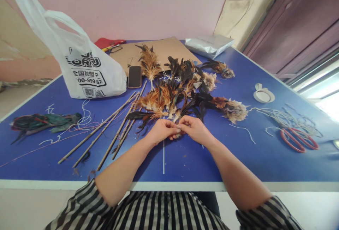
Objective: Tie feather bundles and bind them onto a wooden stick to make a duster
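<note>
We observe both hands together near the front edge of the table. Left hand and right hand: fingers curled in, thumbs and fingertips meeting in a pinch; we cannot tell what lies between them. Brown and black feathers lie mid-table, just beyond the fingertips. We note thin sticks on the left, red-handled scissors well apart on the right.

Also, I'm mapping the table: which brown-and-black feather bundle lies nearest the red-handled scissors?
The front right bundle, beyond the bare right hand, with a fluffy grey-beige base; the others lie farther left or back.
</note>
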Action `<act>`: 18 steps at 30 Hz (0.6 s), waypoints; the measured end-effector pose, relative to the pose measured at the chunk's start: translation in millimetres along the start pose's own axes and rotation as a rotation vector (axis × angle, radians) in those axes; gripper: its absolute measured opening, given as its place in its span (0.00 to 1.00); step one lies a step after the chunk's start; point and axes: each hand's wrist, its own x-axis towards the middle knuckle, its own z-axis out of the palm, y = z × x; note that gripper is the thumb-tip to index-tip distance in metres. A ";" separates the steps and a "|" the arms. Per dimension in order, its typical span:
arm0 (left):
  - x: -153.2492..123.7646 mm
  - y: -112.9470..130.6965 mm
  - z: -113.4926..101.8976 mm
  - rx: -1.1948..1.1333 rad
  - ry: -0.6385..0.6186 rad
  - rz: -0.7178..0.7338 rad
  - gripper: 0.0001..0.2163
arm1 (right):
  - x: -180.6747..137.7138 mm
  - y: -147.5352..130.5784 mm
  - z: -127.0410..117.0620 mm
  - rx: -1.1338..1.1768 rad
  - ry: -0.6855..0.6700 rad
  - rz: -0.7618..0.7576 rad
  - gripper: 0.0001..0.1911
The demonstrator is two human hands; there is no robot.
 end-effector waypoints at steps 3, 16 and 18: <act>0.0 2.1 -1.1 -0.039 0.012 0.043 0.12 | 2.2 1.9 -2.4 0.137 -0.012 0.061 0.11; -2.2 11.4 0.1 -0.043 -0.005 0.092 0.11 | 3.5 0.0 -9.8 0.304 -0.112 0.205 0.16; -1.7 11.0 -0.1 -0.043 -0.003 0.091 0.12 | 4.0 0.5 -10.0 0.305 -0.123 0.198 0.15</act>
